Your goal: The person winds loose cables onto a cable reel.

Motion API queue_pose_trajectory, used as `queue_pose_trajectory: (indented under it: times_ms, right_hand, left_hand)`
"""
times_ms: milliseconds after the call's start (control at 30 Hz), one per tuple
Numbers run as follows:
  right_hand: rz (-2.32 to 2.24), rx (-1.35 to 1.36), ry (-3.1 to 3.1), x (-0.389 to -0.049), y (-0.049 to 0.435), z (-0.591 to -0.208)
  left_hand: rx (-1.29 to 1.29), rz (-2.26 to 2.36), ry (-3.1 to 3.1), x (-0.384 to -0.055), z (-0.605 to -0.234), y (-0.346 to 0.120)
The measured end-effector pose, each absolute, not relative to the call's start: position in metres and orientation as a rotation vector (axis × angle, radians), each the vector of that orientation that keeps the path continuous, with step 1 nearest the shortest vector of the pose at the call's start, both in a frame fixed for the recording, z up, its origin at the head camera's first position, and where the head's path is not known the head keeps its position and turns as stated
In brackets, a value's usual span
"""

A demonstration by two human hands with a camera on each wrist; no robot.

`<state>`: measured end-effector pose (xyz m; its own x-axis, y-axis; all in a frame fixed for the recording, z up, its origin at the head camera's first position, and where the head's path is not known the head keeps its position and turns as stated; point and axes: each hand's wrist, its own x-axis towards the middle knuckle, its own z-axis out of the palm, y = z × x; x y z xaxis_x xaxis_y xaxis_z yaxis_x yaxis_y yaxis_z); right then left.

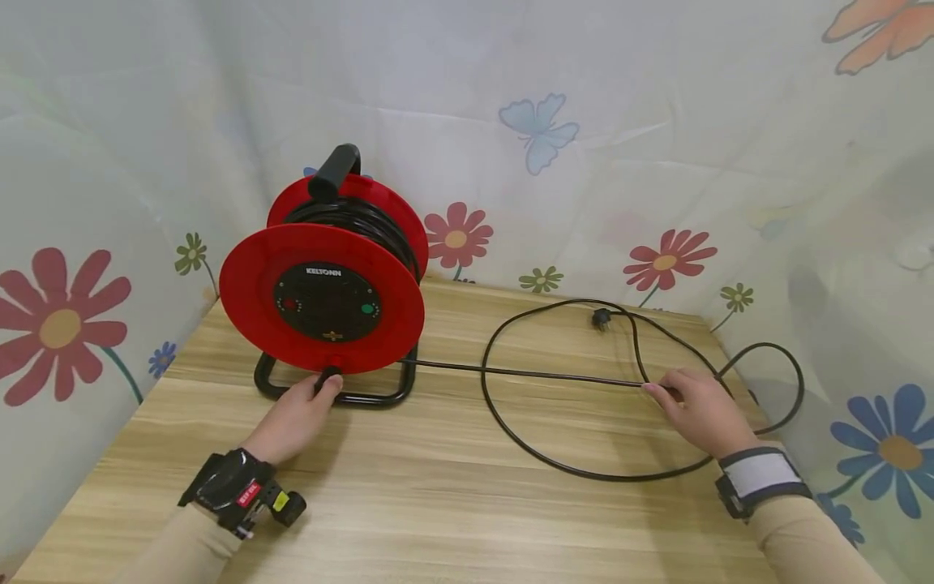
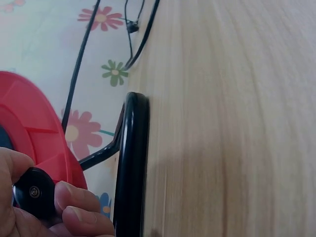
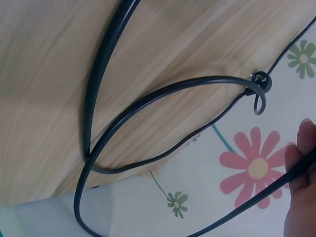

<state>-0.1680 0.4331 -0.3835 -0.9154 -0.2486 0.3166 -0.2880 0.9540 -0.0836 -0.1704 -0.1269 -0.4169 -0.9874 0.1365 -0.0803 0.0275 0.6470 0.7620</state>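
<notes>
A red cable reel [image 1: 241, 288] with a black stand stands at the left of the wooden table, black cable wound between its discs. My left hand [image 1: 295, 418] grips the black crank knob [image 2: 34, 192] low on the reel's front disc, fingers and thumb curled round it. From the reel the black cable [image 1: 540, 374] runs nearly straight to the right. My right hand [image 1: 704, 410] pinches it between thumb and fingers, over the table's right part. Beyond that hand the cable lies in loose loops, ending in a black plug [image 1: 601, 319] near the back edge.
The stand's black tube frame [image 2: 132, 163] rests on the table [image 1: 467, 519]. A carry handle [image 1: 336, 172] rises at the reel's top. White sheets printed with flowers and butterflies [image 1: 540, 130] hang behind and beside the table. One cable loop [image 1: 799, 381] reaches the right edge.
</notes>
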Motion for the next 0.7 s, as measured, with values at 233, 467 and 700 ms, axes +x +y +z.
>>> queue_pose_trajectory:
  times_ms: [233, 467, 700]
  right_hand:
    - [0.196, 0.371, -2.851, -0.167, 0.423, -0.382]
    - [0.237, 0.359, -2.902, -0.167, 0.419, -0.385]
    - [0.241, 0.367, -2.928, -0.168, 0.414, -0.387]
  left_hand:
    - [0.1, 1.376, 2.69, -0.169, -0.417, -0.134]
    - [0.062, 1.406, 2.664, -0.169, -0.415, -0.14]
    - [-0.003, 1.414, 2.661, -0.168, -0.413, -0.144]
